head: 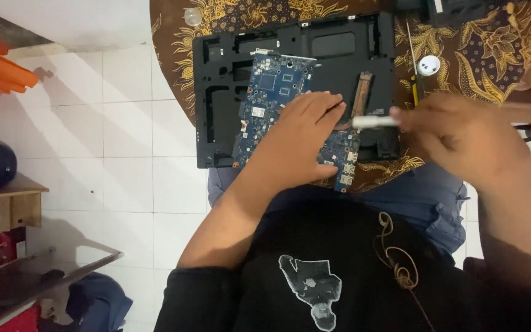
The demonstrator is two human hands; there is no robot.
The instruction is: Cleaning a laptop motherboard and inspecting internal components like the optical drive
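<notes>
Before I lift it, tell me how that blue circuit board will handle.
The blue circuit board looks thin and flat, so probably light and fairly stiff. Its exposed chips suggest it is fragile; edge grips seem safer. The left hand lies flat on it over the black laptop shell, so it may slide once released.

blue circuit board [271, 92] | flat in black laptop shell [216, 98] | white tool [375, 122] | level, tip over board
</notes>
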